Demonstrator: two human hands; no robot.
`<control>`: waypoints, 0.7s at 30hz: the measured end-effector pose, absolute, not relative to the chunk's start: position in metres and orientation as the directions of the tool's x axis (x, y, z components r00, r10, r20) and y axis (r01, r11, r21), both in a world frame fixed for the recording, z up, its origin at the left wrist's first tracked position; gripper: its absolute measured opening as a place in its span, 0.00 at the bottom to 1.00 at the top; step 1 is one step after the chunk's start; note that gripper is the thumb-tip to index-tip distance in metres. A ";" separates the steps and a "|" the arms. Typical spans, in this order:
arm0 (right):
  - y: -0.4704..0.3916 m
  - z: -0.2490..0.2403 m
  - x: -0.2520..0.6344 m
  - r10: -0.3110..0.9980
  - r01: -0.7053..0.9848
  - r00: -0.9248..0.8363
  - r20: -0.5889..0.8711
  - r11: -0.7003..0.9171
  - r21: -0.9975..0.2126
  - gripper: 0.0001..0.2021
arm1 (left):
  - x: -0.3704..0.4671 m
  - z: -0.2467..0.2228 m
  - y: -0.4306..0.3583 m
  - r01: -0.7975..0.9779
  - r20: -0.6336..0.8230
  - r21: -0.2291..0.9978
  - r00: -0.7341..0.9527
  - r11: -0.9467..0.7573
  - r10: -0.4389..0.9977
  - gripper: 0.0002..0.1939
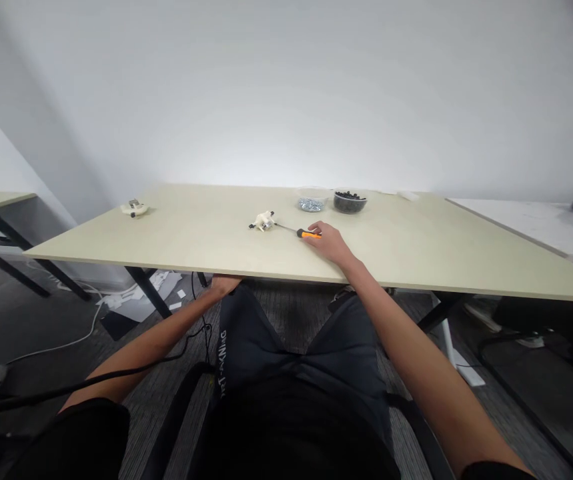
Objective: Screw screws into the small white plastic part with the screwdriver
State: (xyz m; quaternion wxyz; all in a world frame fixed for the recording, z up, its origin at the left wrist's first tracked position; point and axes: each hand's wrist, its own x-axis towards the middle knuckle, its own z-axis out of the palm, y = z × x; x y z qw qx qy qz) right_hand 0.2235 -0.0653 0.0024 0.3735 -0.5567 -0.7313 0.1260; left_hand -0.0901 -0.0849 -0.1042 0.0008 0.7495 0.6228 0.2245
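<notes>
My right hand is over the table with its fingers closed around the handle of an orange and black screwdriver. The thin shaft points left, its tip close to a small cream-coloured plastic part with black ends; whether they touch I cannot tell. Below the table's front edge is my left hand, near my left thigh, with its fingers hidden by the tabletop.
Behind the screwdriver stand a clear bowl of small silvery pieces and a bowl of black pieces. Another cream-coloured part lies at the left of the pale table. A white surface adjoins on the right.
</notes>
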 end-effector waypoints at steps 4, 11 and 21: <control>-0.063 0.001 0.225 0.905 0.711 -0.107 0.412 0.360 -0.604 0.16 | -0.097 -0.126 -0.087 0.947 0.252 0.297 0.046 -0.123 0.967 0.23; -0.066 0.003 0.224 0.910 0.728 -0.101 0.403 0.344 -0.593 0.16 | -0.100 -0.153 -0.092 0.969 0.188 0.249 -0.044 -0.005 0.981 0.27; -0.066 0.003 0.223 0.908 0.722 -0.095 0.408 0.345 -0.599 0.15 | -0.090 -0.130 -0.090 0.948 0.210 0.302 0.033 -0.097 0.977 0.19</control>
